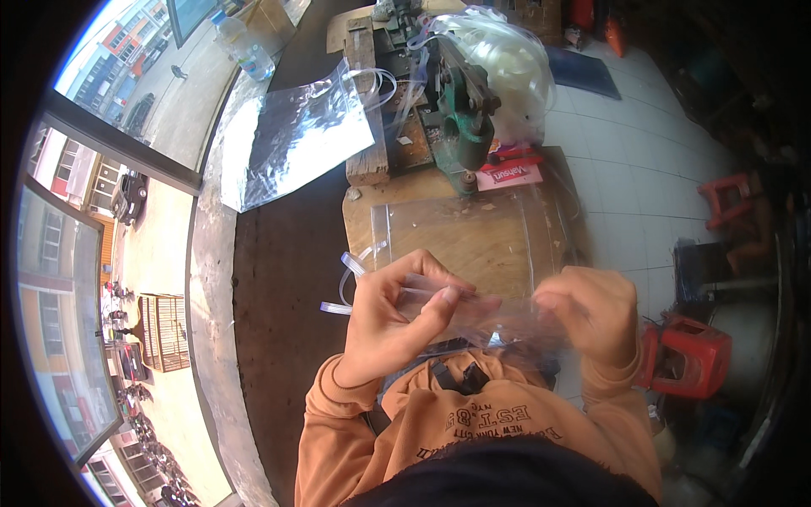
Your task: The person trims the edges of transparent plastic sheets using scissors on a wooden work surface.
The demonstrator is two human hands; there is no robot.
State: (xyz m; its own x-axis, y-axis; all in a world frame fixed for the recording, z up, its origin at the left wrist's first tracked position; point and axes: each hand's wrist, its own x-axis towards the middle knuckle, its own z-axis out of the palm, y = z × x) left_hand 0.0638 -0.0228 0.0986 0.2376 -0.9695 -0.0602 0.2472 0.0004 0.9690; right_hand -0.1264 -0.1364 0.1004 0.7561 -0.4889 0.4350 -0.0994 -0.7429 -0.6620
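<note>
My left hand (pixel 390 314) is closed in a pinch on a clear plastic bag (pixel 498 319) in front of my chest. Slightly blurred, my right hand (pixel 594 313) is closed at the bag's other side, its fingers curled toward the film. A clear looped plastic strip (pixel 345 283) with pale ends sticks out to the left of my left hand; whether that hand also grips it is hard to tell. Beyond the hands, a flat clear plastic sheet (pixel 456 221) lies on the wooden board. At the far end of this board stands a green metal press (pixel 465 118).
Shiny clear bags (pixel 296 139) lie on the left ledge beside a wooden block (pixel 367 152). A big bundle of pale plastic strips (pixel 515 68) sits behind the press, with a red-pink packet (pixel 511 175) beside it. Red stools (pixel 688 357) stand on the tiled floor at right.
</note>
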